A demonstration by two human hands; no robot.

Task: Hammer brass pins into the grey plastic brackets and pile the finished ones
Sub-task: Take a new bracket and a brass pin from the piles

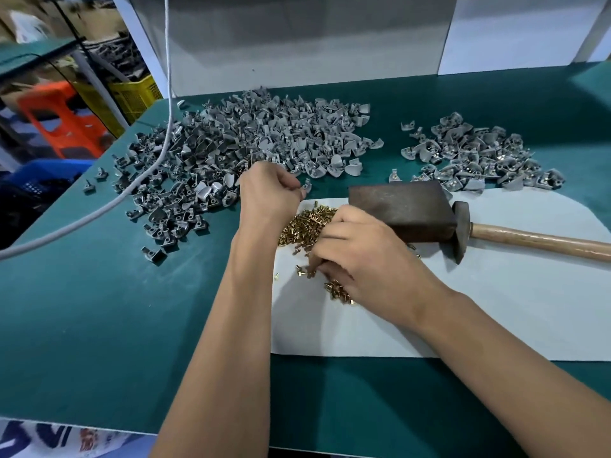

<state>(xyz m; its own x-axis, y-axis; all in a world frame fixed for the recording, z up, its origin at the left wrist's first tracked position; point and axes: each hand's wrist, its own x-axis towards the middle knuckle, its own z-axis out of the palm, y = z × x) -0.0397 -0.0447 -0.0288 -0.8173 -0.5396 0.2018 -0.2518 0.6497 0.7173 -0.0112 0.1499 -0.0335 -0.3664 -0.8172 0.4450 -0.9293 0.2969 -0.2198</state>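
Note:
A big heap of grey plastic brackets (238, 140) covers the far left of the green table. A smaller pile of brackets with brass showing (476, 157) lies at the far right. Brass pins (307, 223) are heaped on a white sheet (496, 309). My left hand (267, 193) pinches one grey bracket (306, 186) at the near edge of the big heap. My right hand (357, 252) rests on the brass pins, its fingertips curled down among them; what they hold is hidden. A hammer (529, 239) lies on the sheet, head against a dark metal block (403, 209).
A grey cable (99, 209) runs across the heap and off the table's left edge. White panels (297, 44) wall the table's back. Crates and an orange stool (59, 117) stand on the floor to the left. Bare green mat (99, 325) lies in front.

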